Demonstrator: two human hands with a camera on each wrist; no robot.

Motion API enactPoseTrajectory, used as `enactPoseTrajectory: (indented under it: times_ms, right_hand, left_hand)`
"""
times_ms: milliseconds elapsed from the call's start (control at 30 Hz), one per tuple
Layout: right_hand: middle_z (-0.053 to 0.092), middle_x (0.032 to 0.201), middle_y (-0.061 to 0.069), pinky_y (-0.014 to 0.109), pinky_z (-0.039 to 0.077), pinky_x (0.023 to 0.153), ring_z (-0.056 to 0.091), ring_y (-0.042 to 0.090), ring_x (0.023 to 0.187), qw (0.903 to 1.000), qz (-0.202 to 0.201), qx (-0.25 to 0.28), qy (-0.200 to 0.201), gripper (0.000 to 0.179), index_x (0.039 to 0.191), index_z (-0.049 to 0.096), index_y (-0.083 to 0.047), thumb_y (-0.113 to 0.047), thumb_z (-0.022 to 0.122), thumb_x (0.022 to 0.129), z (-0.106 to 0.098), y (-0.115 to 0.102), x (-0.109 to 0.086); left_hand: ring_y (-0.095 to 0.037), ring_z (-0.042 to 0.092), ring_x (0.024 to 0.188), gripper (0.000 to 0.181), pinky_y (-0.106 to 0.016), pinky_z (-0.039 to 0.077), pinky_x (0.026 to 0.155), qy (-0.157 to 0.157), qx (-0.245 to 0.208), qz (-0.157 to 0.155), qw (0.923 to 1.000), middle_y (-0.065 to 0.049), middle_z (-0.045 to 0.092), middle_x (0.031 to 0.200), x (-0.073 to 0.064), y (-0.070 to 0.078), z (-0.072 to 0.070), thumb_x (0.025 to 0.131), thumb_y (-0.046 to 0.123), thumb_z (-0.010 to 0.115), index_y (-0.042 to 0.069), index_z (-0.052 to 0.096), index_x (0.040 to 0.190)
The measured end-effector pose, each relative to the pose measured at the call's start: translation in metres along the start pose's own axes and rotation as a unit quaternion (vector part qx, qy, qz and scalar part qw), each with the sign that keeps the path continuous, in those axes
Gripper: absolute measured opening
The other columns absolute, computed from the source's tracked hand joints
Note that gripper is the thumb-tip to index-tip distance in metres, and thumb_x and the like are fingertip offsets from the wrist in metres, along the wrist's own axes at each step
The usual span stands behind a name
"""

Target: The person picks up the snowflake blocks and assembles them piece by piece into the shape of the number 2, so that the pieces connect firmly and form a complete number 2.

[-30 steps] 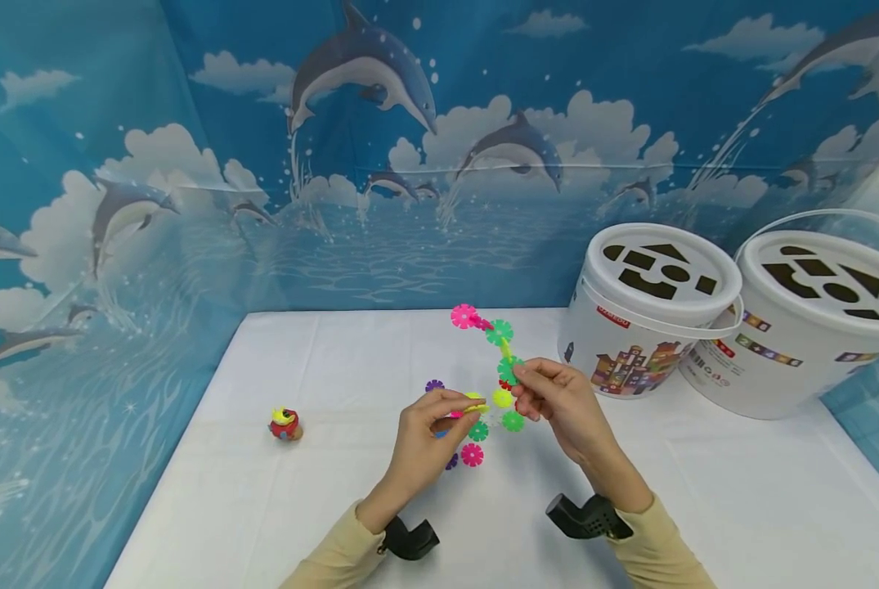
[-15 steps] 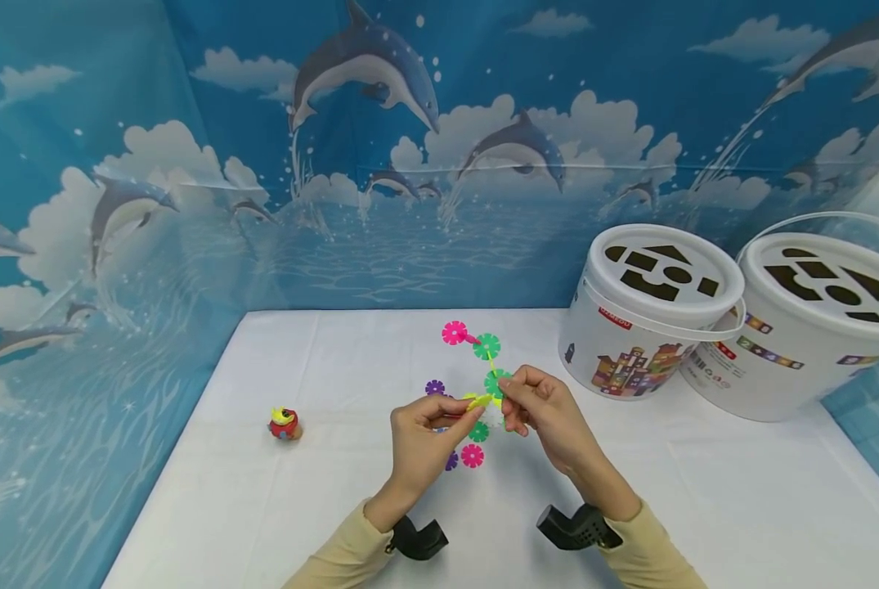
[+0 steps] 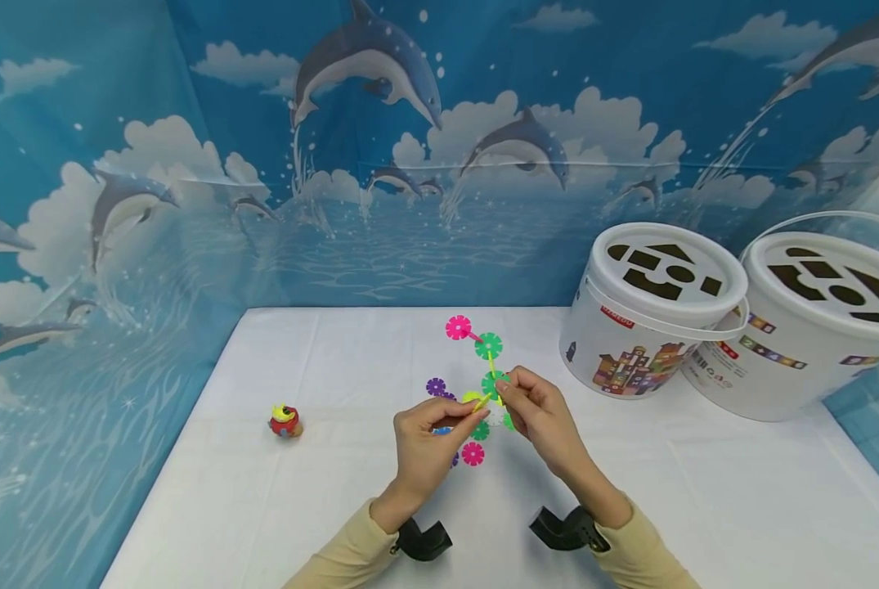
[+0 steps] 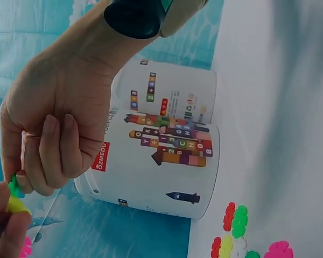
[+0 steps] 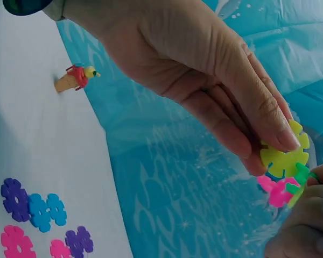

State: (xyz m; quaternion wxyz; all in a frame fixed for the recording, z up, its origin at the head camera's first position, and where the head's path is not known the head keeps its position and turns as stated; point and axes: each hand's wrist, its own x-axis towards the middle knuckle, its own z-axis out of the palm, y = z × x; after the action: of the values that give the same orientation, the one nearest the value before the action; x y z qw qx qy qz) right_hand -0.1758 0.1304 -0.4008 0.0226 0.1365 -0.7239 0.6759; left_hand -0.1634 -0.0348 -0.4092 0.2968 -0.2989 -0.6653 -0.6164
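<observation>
My left hand (image 3: 428, 446) pinches a yellow notched plastic disc (image 5: 282, 161) between thumb and fingers. My right hand (image 3: 545, 421) pinches a green notched disc (image 3: 494, 383) at the near end of a joined chain. Beyond it the chain runs through a yellow disc (image 3: 491, 365) seen edge-on, another green disc (image 3: 488, 345) and a pink disc (image 3: 458, 327) at the far end. Yellow and green discs meet at the fingertips; whether their slots are engaged I cannot tell. Below the hands lie several loose discs, among them a pink one (image 3: 473, 453) and a purple one (image 3: 435, 386).
Two white lidded buckets (image 3: 582, 360) stand close together at the right rear of the white-covered table (image 3: 336, 491). A small red and yellow bird toy (image 3: 285, 422) sits on the left. A dolphin-print cloth (image 3: 321, 237) hangs behind.
The right hand has come left and slightly down with the chain, bringing its green disc against the yellow disc. The left hand has stayed nearly in place, its yellow disc now tilted more upright.
</observation>
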Motion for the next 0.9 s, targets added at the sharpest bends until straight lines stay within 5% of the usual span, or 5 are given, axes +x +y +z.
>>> enactPoseTrajectory:
  times_ms: [400,900]
  right_hand:
    - [0.029,0.051,0.004,0.028,0.021,0.034,0.028,0.016,0.04,0.9987,-0.047,0.014,-0.013,0.029,0.072,0.042,0.001,-0.007,0.048,0.099,0.0012,-0.0001,-0.0028]
    - [0.028,0.05,0.003,0.026,0.02,0.035,0.026,0.017,0.039,0.9978,-0.058,0.012,-0.031,0.029,0.072,0.041,0.0,-0.007,0.047,0.099,0.0047,-0.0025,-0.0044]
  left_hand:
    - [-0.021,0.067,0.063,0.022,-0.025,0.054,0.058,0.025,0.004,0.047,0.9986,-0.018,0.067,0.07,-0.0048,0.0041,0.0054,0.059,-0.02,0.079,-0.012,0.069,0.076]
    - [-0.02,0.064,0.057,0.023,-0.024,0.053,0.054,0.063,0.0,0.054,0.9965,-0.017,0.066,0.069,-0.0055,0.0035,0.0056,0.058,-0.024,0.077,-0.011,0.068,0.076]
